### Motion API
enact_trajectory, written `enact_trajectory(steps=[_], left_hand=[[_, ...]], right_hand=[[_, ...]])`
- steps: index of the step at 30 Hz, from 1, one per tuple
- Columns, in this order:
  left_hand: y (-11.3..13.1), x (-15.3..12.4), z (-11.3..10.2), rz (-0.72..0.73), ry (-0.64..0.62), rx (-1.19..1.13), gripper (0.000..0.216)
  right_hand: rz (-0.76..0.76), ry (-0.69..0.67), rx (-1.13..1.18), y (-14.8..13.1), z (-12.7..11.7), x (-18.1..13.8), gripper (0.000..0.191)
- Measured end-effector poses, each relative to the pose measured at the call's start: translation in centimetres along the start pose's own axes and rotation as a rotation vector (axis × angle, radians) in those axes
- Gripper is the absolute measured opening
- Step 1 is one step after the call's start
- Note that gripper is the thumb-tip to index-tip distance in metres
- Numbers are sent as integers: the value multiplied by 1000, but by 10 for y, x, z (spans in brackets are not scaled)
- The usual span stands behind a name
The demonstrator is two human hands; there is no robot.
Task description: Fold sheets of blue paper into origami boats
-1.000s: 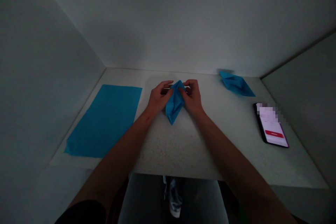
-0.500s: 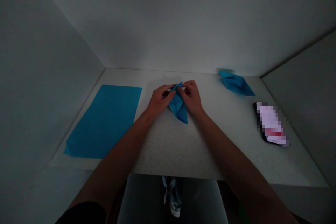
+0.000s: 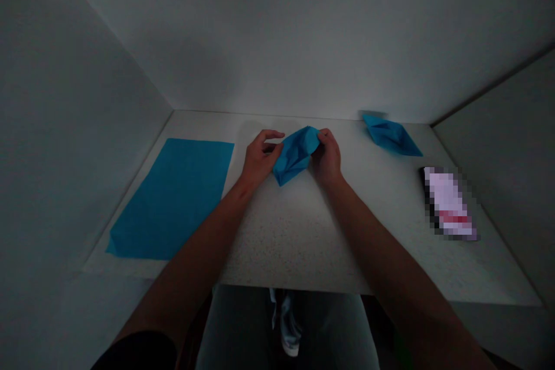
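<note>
The room is dim, with plain pale walls (image 3: 303, 40) closing in a speckled white tabletop (image 3: 295, 237) on three sides. Near its middle, the left hand (image 3: 259, 157) and right hand (image 3: 328, 156) each pinch an end of a folded blue paper (image 3: 295, 153). From it, a flat blue sheet (image 3: 173, 196) lies at nine o'clock, a blue paper boat (image 3: 390, 136) at two, and a lit phone (image 3: 448, 202) at four.

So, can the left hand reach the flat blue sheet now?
Probably yes: the flat blue sheet lies bare just left of the left hand, nothing between, though that hand grips the folded paper.
</note>
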State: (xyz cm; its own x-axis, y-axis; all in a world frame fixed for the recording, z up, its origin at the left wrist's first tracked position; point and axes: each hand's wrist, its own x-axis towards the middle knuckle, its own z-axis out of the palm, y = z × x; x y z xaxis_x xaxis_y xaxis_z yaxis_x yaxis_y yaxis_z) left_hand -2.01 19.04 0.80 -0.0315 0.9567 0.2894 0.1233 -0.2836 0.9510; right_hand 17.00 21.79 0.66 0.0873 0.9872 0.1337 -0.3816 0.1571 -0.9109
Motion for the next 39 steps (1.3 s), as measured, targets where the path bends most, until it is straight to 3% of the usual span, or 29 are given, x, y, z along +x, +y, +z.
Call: enact_trajectory(steps=[4, 9, 14, 16, 19, 21, 25, 29, 33, 36, 39], left_hand=[[-5, 1, 0, 191, -131, 149, 8], [-9, -2, 1, 293, -256, 330, 30], [-6, -8, 3, 391, -244, 398, 41], [-5, -8, 4, 395, -234, 430, 32], [-5, -5, 5, 368, -200, 404, 11], [-6, -3, 5, 331, -177, 339, 9], [-6, -3, 10, 274, -195, 269, 16], [-3, -5, 12, 206, -122, 287, 32], [0, -3, 10, 134, -88, 278, 19], [2, -1, 8, 57, -86, 147, 17], [3, 2, 7, -57, -84, -80, 31]], right_hand=[[18, 15, -23, 1, 0, 2, 57], [-29, 31, -33, 4, -1, 2, 59], [-98, 48, -109, 8, -3, 1, 58], [-130, 23, -157, 9, -4, 0, 57], [-188, -6, -205, 9, -4, 0, 58], [-208, -7, -198, 7, -4, -1, 57], [-140, -64, -200, 1, 0, -4, 48], [-73, -126, -186, -4, 4, -8, 46], [-38, -153, -92, -4, 7, -11, 45], [-73, -152, -94, -1, 5, -9, 43], [-122, -77, -133, 5, 1, -5, 42]])
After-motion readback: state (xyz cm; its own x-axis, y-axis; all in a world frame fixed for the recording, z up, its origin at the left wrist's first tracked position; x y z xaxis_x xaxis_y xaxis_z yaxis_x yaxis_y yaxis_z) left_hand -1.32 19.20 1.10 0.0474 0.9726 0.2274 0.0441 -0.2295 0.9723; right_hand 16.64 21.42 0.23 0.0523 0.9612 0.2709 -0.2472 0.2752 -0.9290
